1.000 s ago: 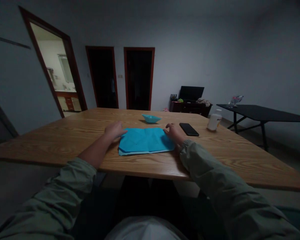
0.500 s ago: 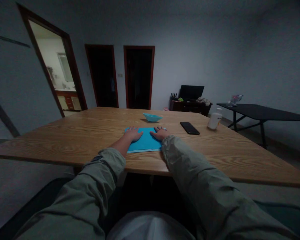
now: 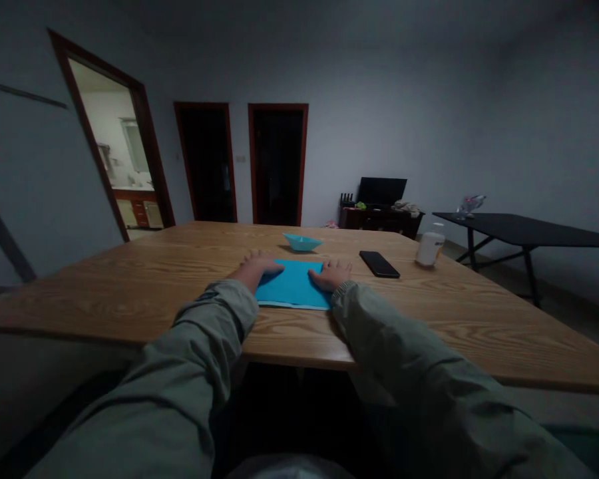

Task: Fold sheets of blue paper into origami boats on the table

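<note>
as far as dimness shows, hands open, flat on blue paper

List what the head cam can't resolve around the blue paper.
Head view, the only one:
The left hand and right hand hide the blue paper beneath them.
The left sleeve hides the paper's near left corner.
The bottle label is too small to read.
The phone is too dark to show its screen state.
The items on the far cabinet are too small and dim to identify.
</note>
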Tool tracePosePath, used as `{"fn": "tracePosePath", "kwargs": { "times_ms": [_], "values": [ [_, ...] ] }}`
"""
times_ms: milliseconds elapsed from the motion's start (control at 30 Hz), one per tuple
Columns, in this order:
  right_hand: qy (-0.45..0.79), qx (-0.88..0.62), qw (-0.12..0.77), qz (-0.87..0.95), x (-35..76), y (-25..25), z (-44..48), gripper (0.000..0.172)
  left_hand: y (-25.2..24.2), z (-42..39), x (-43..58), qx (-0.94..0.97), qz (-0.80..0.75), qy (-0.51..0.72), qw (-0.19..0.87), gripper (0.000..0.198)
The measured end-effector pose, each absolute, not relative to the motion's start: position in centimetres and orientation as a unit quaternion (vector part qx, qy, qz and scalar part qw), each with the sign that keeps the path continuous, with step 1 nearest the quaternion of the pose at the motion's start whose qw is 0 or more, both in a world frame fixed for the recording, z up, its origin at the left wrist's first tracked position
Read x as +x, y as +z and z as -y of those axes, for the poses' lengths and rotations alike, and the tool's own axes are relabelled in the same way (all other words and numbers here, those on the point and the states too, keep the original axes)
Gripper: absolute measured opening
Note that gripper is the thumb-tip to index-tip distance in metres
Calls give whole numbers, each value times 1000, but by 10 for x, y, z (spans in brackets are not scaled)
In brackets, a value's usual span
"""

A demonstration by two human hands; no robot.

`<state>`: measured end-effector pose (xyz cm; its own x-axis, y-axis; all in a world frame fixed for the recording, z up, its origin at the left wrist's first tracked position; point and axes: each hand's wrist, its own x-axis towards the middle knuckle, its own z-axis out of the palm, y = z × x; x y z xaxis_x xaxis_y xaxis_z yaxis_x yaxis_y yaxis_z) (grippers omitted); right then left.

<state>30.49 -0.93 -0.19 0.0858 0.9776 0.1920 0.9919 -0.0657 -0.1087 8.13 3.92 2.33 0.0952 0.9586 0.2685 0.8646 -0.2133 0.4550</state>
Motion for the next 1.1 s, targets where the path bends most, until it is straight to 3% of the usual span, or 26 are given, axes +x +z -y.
{"fn": "tracePosePath", "kwargs": {
  "times_ms": [167,333,400,467,533,633,733,900,1100],
  "values": [
    [-31,-704,140,695,312,-3,-1,71,53,-106,160,754,-606,241,78,68],
    [-69,-623,225,746,341,1,8,50,38,-119,193,740,-613,270,63,26],
    [-50,-587,263,764,356,5,7,43,36,-111,194,734,-618,274,66,20],
    [-13,-555,323,766,369,11,4,42,43,-99,190,719,-623,298,78,20],
    [20,-517,425,743,375,18,0,52,56,-80,181,672,-596,410,156,16],
    [118,-459,548,690,366,32,3,66,75,-38,163,601,-480,519,372,20],
    [227,-403,581,670,332,47,20,64,83,8,144,570,-397,555,458,22],
    [298,-316,580,689,271,58,46,44,72,38,121,534,-365,619,446,26],
    [243,-335,602,683,246,55,53,44,62,42,101,580,-337,626,399,42]
  ]
}}
